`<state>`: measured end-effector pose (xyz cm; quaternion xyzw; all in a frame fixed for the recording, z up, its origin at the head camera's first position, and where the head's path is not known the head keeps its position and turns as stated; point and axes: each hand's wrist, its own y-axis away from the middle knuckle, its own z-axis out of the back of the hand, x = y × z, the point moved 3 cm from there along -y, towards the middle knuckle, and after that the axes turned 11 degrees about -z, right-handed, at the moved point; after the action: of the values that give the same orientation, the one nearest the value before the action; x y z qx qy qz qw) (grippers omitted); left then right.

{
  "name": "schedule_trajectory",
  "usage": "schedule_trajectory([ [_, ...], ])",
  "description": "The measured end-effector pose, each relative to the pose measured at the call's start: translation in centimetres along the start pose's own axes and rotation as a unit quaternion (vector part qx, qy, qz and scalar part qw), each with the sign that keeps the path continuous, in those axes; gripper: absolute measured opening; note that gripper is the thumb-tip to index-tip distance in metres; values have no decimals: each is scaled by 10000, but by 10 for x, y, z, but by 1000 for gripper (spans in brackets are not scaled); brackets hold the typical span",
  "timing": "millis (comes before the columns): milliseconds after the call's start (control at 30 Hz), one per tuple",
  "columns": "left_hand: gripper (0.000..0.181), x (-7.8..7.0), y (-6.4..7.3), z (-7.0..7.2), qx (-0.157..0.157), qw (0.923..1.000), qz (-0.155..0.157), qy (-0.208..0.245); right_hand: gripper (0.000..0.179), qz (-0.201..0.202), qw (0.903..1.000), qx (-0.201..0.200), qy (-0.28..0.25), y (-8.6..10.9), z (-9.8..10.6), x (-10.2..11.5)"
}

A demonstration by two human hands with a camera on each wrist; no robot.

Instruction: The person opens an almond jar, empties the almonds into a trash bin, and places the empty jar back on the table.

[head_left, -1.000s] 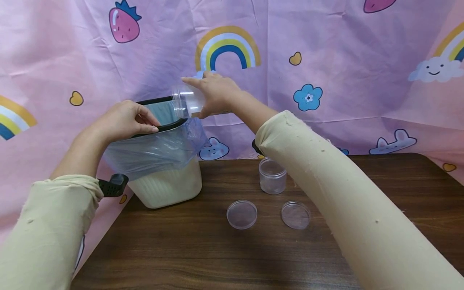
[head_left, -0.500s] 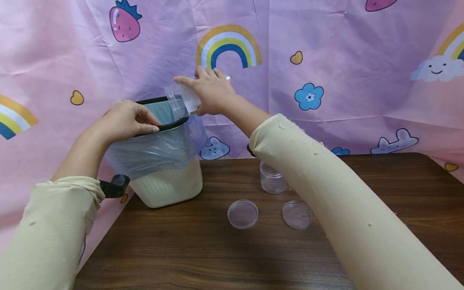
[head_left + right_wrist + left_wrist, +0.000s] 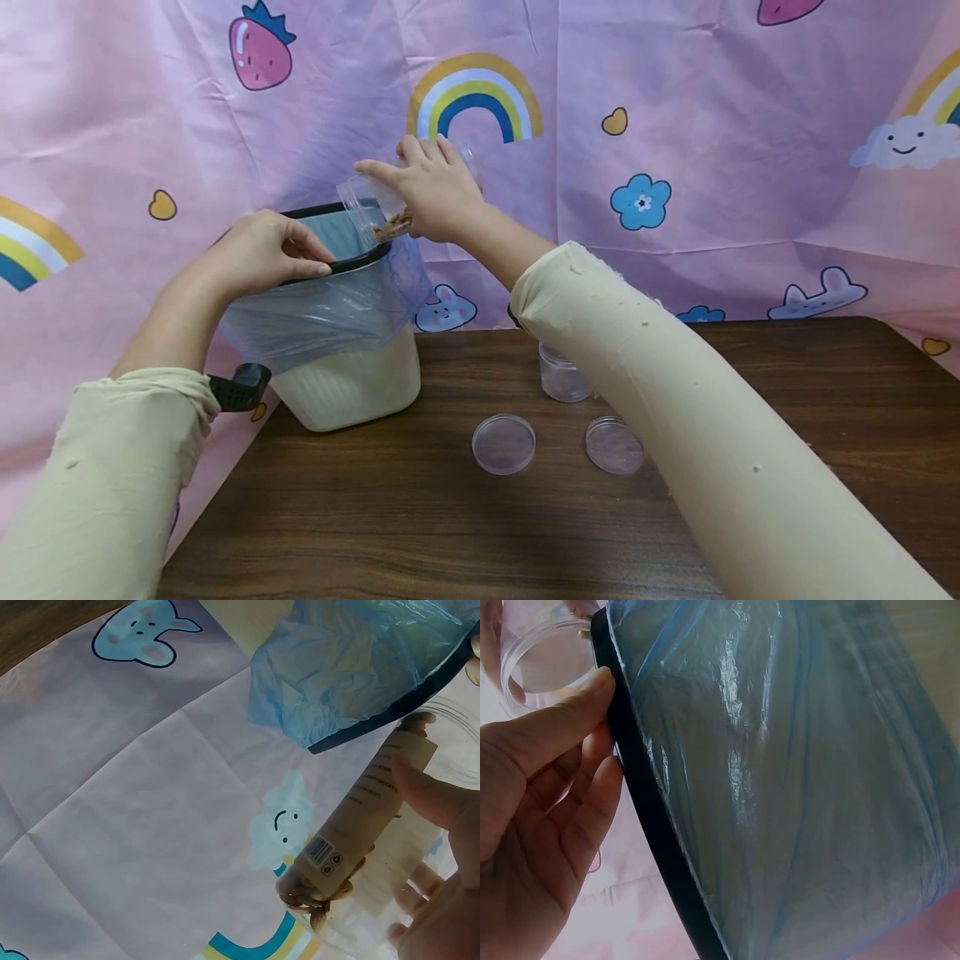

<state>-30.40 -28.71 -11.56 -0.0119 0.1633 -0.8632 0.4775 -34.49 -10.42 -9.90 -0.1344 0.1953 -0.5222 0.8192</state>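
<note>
My left hand pinches the black rim of a cream trash bin. A thin blue bag lines the bin and hangs over its outside. My right hand grips a clear plastic jar, tilted with its uncovered mouth over the bin's opening. Small brown pieces lie along the jar's lower side near the mouth; their exact kind is unclear. In the right wrist view, a tan label with a barcode wraps the jar, and more brown pieces sit towards its base. The bin's inside is mostly hidden.
Two clear round lids lie on the dark wooden table. Behind them stands a second clear jar, partly covered by the right sleeve. A pink printed cloth hangs behind the table.
The jar has moved slightly left and tipped further, its mouth lower over the bin. Brown pieces have slid towards the mouth. My left hand keeps its place on the rim.
</note>
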Motion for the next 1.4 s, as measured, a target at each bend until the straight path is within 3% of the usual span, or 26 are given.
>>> schedule_trajectory([
  [733,17,1,0,0,37,9999,22,104,66,-26,9997,-207,99,-2,0,4],
  [1200,18,0,1,1,39,9999,19,137,71,52,9990,-307,312,-1,0,8],
  [1400,18,0,1,1,-3,10000,8,85,65,73,9984,-417,366,-1,0,9],
])
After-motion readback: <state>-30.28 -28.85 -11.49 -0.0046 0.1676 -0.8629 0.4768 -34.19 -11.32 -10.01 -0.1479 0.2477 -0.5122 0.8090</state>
